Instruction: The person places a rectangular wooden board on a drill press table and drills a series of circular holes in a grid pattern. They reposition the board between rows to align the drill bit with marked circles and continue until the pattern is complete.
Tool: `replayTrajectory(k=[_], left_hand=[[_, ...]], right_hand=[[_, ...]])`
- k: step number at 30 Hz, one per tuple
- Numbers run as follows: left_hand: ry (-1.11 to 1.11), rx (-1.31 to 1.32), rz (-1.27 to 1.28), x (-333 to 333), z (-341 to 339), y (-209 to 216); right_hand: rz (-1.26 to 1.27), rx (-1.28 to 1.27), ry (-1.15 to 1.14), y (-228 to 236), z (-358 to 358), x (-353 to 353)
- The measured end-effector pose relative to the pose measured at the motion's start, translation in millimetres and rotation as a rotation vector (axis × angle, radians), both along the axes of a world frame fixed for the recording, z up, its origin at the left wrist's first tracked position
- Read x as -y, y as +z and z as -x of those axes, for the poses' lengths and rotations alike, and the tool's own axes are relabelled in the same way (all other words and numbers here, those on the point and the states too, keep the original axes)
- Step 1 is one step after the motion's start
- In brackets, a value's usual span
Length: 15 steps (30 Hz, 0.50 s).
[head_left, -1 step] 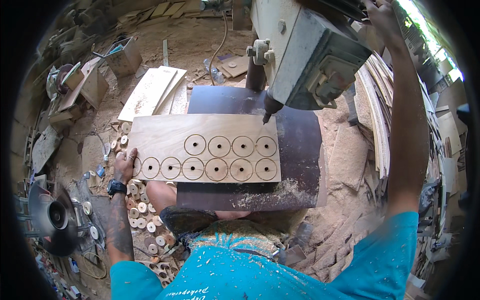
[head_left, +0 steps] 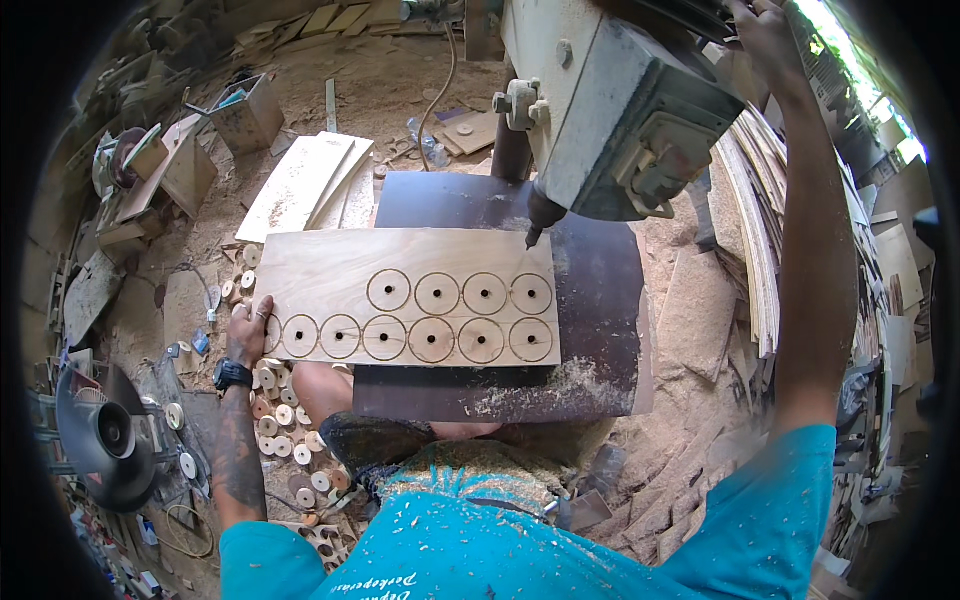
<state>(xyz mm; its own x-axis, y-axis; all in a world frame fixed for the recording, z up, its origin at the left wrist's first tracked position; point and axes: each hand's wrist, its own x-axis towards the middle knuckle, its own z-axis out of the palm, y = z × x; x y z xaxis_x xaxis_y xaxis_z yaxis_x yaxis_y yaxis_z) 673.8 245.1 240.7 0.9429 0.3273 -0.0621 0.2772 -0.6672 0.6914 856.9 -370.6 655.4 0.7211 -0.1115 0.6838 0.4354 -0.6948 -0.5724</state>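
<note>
A pale plywood board lies flat on the dark drill press table. Two rows of round grooves are cut into it, each with a small hole at its centre. My left hand grips the board's left end, thumb side on top, the other fingers partly hidden. Above the far right part of the board hangs the drill press chuck, its bit pointing down near a bare patch of wood. High at the upper right, my right hand is closed around a dark lever beside the drill press head.
The dark table carries sawdust at its near edge. Loose boards lie behind on the left, with several wooden discs below my left hand. A fan stands at the left. Stacked strips lean on the right.
The board has shifted very slightly to the left. Both hands and the drill press head look unmoved.
</note>
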Motion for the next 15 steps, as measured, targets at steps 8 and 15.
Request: replayTrajectory(k=[8,15], left_hand=[[0.021,-0.005,0.011,5,8,16],[-0.003,0.133,-0.057,6,11,12]], right_hand=[[-0.011,0.060,0.028,-5,11,-4],[0.113,0.247,0.213,-5,5,5]])
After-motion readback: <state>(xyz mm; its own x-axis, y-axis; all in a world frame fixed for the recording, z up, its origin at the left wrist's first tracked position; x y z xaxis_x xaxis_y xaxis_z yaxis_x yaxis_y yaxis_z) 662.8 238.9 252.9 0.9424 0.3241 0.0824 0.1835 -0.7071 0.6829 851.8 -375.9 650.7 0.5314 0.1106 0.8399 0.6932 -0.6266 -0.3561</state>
